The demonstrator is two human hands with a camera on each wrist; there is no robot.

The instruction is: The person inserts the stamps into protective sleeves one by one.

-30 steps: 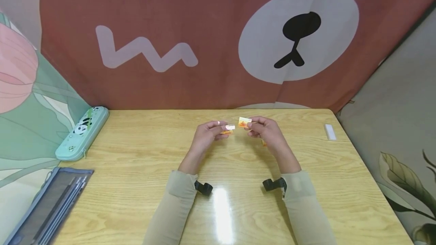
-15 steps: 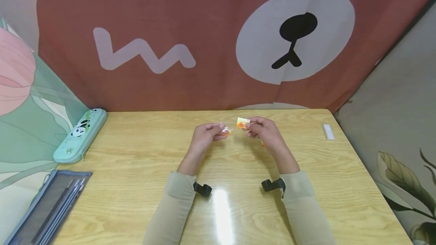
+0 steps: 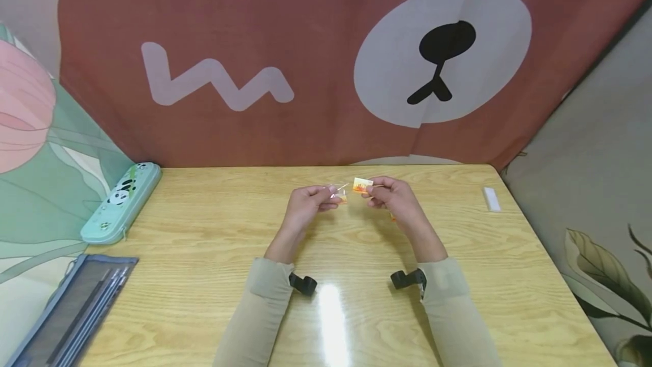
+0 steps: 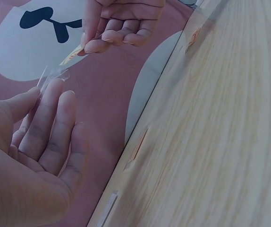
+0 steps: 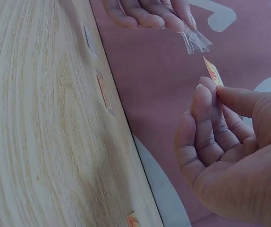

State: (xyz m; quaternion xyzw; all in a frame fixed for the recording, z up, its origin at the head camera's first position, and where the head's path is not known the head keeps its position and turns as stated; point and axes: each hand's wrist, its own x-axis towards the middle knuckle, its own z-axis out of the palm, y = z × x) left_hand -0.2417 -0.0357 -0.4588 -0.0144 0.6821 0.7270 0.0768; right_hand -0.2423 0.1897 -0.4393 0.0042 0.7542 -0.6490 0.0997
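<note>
In the head view my left hand [image 3: 309,203] and right hand [image 3: 397,200] are raised close together near the table's far edge. My left thumb and fingers pinch a small clear plastic wrapper [image 5: 198,42], crinkled and see-through. My right thumb and forefinger hold a small orange-and-cream printed card [image 3: 363,185] by its edge, seen nearly edge-on in the right wrist view. The card's free end points toward the wrapper, with a gap between them. Below the hands, a flat orange piece with a pale end [image 5: 105,94] lies on the table. Another orange piece [image 5: 133,218] lies by my right hand, mostly hidden in the head view.
A small white block [image 3: 492,199] lies at the table's right side. On the left are a mint panda pencil case [image 3: 122,203] and a dark mesh pouch [image 3: 76,310] with pencils. A flat whitish piece [image 4: 108,208] lies near the far edge. A printed curtain [image 3: 229,135] hangs behind the table [image 3: 204,276].
The plastic wrapper in my left hand has turned, from a flat bright white glare to a see-through, slanted shape. My right hand with the card has hardly moved.
</note>
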